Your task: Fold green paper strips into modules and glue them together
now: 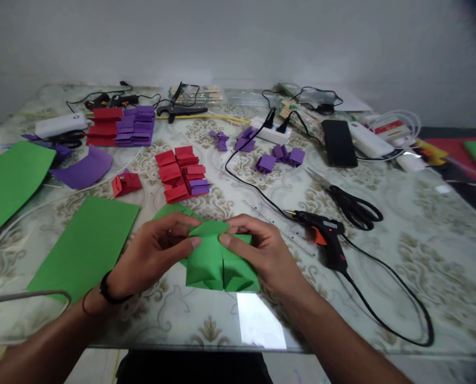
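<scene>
Between my hands is a folded green paper, with creased flaps and a slit down its front half. My left hand pinches its upper left edge, thumb on top. On the other side my right hand grips the upper right part, its thumb pressed near the middle. Another green piece lies partly hidden behind my left fingers. Flat to the left is a green sheet. Just beyond my hands sits a cluster of red folded paper pieces with one purple piece in it.
Right of my hands lie a glue gun with a looping cord and black scissors. Farther back are a power strip, a phone, purple folded pieces, a red-and-purple block and pliers. A larger green sheet is far left.
</scene>
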Motion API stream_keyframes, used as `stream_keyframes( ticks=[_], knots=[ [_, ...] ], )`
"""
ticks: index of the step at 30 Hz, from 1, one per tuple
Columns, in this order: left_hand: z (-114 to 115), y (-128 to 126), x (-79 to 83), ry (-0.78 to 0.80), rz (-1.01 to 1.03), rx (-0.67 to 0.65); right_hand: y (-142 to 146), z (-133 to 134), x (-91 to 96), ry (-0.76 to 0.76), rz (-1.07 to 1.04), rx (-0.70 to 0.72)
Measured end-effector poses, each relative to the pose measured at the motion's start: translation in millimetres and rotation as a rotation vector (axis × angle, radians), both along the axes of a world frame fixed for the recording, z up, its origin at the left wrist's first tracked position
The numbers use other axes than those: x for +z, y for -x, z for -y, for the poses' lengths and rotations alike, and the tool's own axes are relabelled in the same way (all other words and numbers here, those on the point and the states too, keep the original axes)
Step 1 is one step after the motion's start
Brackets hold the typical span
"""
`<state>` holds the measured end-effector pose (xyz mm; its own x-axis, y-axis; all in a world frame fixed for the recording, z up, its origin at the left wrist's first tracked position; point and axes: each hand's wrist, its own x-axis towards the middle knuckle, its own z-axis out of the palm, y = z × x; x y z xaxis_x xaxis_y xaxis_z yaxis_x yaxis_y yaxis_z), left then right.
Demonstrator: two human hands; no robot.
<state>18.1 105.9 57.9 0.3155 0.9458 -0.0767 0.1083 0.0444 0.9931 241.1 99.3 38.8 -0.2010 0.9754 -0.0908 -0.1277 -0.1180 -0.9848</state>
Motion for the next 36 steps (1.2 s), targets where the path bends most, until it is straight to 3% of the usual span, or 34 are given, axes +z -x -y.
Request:
stream_keyframes(
  ticks=[3,7,16,21,29,36],
  knots=[
    [0.2,-0.2,5.2,0.018,0.064,0.01,-2.6,0.0,-2.5,0.008,-0.042,0.0],
    [1.2,0.1,6.9,-0.044,0.083,0.01,-5.0,1.1,2.7,-0.11,0.0,0.041],
    [4.0,5.9,4.2,-0.102,-0.03,0.082,-2.2,2.0,15.7,-0.281,0.078,0.068],
    [2.7,0.9,9.4,0.008,0.059,0.077,0.4,2.7,9.6,-0.218,0.098,0.049],
    [2.3,-0.4,13.6,-0.069,-0.083,0.062,-5.7,4.0,13.6,-0.175,0.102,0.125],
    [-0.1,2.3,12.2,0.07,0.009,0.016,-2.6,3.2,10.7,-0.141,0.179,0.095]
  ],
)
